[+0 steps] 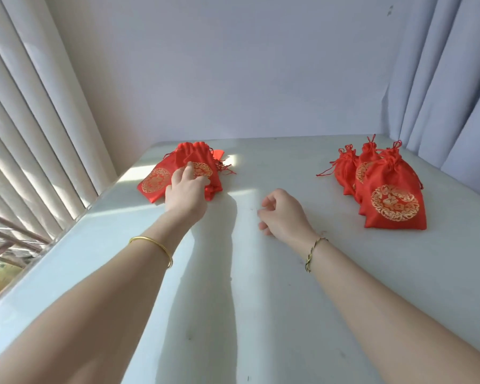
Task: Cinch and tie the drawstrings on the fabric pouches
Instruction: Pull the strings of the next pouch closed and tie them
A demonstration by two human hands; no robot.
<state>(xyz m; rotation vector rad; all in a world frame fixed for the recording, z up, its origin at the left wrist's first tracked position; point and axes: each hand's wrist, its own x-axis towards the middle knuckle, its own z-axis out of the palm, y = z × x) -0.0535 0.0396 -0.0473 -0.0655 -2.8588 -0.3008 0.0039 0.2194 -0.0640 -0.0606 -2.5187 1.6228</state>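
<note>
The pile [155,181] of flat, uncinched red pouches lies at the far left of the table [261,300]. Its loose cords [225,167] trail off the pile's far right corner. The left hand [185,192] lies over the near right part of the pile, with its fingers bent down onto the top pouch [203,164]. I cannot tell whether they pinch the cloth or only press on it.

The right hand [281,214] rests on the table to the right of the pile and nearer the person. It is loosely curled and holds nothing. Far to the right of the pile stand the tied pouches [394,200], already gathered at the neck.

The likely slip is picking up more than one pouch. The satin looks slick and the pouches overlap, so a lift could drag the one beneath along or fan the pile out. The cords are the other risk — they look tangled together, and pulling one pouch away may snag a neighbour's cord or draw it partly shut. A free right hand could hold the pile down.
</note>
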